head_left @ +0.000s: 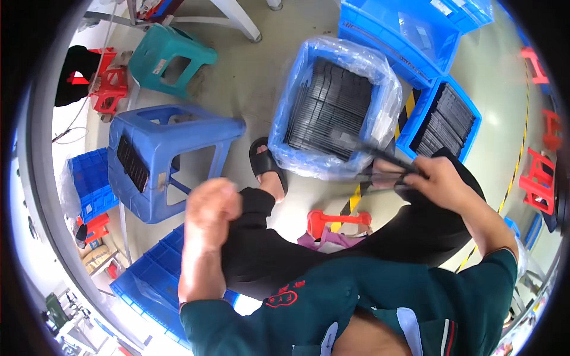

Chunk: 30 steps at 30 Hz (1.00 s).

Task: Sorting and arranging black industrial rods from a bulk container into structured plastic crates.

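My right hand (pixel 438 181) grips several thin, dark flat pieces (pixel 392 165), smeared by motion, near the right corner of a blue crate. Clear plastic film (pixel 389 89) lines that crate and folds over its rim. Inside stand tightly packed rows of thin black flat parts (pixel 332 110). My left hand (pixel 215 202) is raised above my left knee, well away from the crate. Its fingers are curled into a fist, somewhat blurred, and nothing shows in it.
A blue stool (pixel 133 178) at the left carries a black phone-like slab (pixel 132 163). Behind it stands a green stool (pixel 157 62). Right of the lined crate, another blue crate (pixel 475 115) holds black parts; larger blue bins (pixel 386 35) stand behind. A red stool (pixel 338 218) sits between my legs.
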Available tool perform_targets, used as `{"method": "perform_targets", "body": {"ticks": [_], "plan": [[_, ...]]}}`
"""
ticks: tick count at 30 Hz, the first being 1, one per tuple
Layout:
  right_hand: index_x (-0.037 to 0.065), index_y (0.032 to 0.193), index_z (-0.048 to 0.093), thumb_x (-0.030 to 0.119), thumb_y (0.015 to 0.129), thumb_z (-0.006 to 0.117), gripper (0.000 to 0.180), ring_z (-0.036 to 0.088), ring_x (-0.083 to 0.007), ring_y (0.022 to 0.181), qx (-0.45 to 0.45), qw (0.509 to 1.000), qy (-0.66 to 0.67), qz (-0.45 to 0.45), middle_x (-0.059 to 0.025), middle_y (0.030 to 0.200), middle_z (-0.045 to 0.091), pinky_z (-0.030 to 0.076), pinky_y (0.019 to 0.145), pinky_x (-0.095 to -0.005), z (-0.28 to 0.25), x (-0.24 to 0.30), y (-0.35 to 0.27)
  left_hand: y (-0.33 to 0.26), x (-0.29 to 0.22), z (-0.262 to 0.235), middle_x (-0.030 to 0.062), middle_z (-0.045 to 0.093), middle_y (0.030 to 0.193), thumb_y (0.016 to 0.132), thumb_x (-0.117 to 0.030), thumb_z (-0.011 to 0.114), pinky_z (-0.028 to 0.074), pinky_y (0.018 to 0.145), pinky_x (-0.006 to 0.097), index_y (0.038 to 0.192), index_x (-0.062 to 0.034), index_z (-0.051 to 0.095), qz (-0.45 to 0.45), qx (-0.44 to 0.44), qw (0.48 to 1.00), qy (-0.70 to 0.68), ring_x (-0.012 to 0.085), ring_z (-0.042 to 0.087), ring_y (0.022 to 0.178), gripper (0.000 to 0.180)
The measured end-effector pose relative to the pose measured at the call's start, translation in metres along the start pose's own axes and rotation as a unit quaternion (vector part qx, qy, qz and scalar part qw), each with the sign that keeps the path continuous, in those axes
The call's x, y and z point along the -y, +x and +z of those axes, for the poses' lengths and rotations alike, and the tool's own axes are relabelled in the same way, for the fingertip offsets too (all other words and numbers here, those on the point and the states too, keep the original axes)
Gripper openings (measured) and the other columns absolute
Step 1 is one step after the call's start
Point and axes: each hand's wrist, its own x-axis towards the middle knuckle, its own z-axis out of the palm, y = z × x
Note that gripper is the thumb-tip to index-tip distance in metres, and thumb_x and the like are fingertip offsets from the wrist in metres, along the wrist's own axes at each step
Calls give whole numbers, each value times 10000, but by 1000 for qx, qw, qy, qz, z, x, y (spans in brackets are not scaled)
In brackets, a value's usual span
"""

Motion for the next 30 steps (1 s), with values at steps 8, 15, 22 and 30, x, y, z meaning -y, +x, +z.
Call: {"method": "perform_targets", "body": {"ticks": [8,15,22,30], "plan": [[-16,794,514,116,811,607,163,416,-90,564,-60,984,169,-3,-39,587,457,363,518,-270,-7,27,22,6,-11,35,52,465,638,944,-177,419,277,454,211,784,-19,463,-14,83,989,-124,87,357,483,229],[-16,844,569,152,845,600,171,537,-91,583,-20,971,239,-16,-54,625,596,429,550,-260,3,50,9,-7,-8,44,11,471,724,937,-167,465,389,453,187,1072,22,553,90,72,993,26,36,441,560,249],[-1,830,538,166,871,576,176,495,-51,522,29,942,335,-13,-5,591,539,375,477,-213,15,64,3,-19,-5,48,63,567,811,917,-98,489,446,489,230,998,0,611,325,16,928,181,109,548,649,176],[25,812,538,242,856,603,231,383,-30,526,39,940,337,-26,37,613,443,305,458,-202,15,70,1,-30,-11,44,126,579,799,885,-77,528,452,686,316,945,19,594,421,-23,869,260,250,566,748,131]]}}
